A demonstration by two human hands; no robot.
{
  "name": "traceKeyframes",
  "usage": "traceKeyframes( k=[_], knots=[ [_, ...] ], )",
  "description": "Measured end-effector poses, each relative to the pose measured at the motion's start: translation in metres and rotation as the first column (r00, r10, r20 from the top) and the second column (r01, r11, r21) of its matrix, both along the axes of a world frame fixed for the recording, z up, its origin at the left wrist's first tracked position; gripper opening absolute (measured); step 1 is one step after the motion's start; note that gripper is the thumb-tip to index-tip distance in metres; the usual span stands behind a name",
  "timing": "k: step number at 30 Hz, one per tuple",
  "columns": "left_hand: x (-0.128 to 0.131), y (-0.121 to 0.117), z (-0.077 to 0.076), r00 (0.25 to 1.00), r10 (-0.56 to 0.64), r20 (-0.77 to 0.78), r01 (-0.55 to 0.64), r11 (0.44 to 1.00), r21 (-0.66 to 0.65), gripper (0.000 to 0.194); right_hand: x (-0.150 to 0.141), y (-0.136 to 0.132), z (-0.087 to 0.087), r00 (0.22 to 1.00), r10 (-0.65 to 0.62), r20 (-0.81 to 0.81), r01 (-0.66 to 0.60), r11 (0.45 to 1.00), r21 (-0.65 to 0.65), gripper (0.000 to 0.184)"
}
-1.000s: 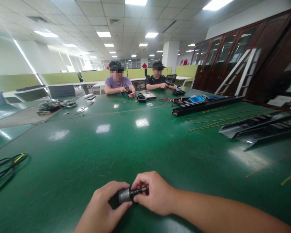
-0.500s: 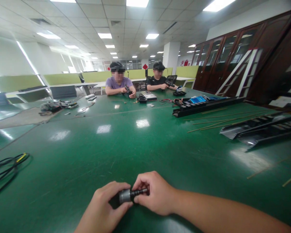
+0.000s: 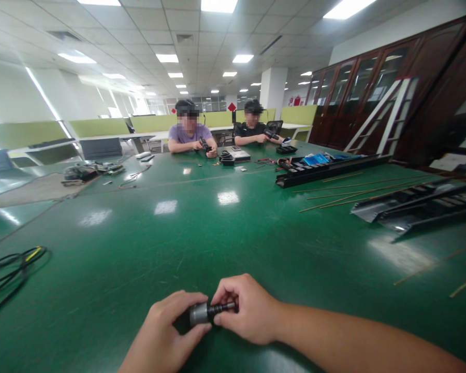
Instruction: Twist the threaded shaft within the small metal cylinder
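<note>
the left hand (image 3: pixel 161 331) and the right hand (image 3: pixel 246 311) meet at 6 o'clock, low over a green table (image 3: pixel 101 248); between them sits a small steel cylinder (image 3: pixel 199 314) with a dark ribbed shaft (image 3: pixel 221 306); the left fingers (image 3: pixel 178 303) are curled together and clamped round the steel end; the right fingers (image 3: pixel 226 291) are pressed together and clamped on the shaft; this split grip seems meant to give each hand its own end, so the piece stays steady and in plain view; its long axis lies nearly level, running 9 to 3 o'clock, with the steel end toward the left hand and the shaft toward the right; a black cable bundle (image 3: pixel 10 272) lies at 9 o'clock; black slotted cable ducts (image 3: pixel 423 210) and thin rods (image 3: pixel 353 194) lie at 2 to 3 o'clock; a heap of wired parts (image 3: pixel 93 170) sits at 11 o'clock; at 12 o'clock, at the far end, a co-worker in a purple shirt (image 3: pixel 186 133) and a co-worker in a black shirt (image 3: pixel 250 127) each hold a small dark object; glass-fronted wooden cabinets (image 3: pixel 357 93) stand beyond at 2 o'clock
</note>
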State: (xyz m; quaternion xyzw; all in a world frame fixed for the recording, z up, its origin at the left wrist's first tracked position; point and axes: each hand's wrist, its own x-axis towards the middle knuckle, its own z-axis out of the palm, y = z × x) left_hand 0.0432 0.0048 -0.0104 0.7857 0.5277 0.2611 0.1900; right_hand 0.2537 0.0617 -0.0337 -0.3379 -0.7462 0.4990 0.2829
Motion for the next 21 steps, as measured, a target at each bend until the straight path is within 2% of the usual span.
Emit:
traceKeyframes(
  k=[21],
  knots=[
    [-0.0010, -0.0016, 0.0013, 1.000, 0.000, -0.002, 0.000, 0.999, 0.034, 0.025, 0.0012, -0.0009, -0.0002, 1.000, -0.002, 0.031, 0.003, 1.000, -0.011, 0.016]
  ],
)
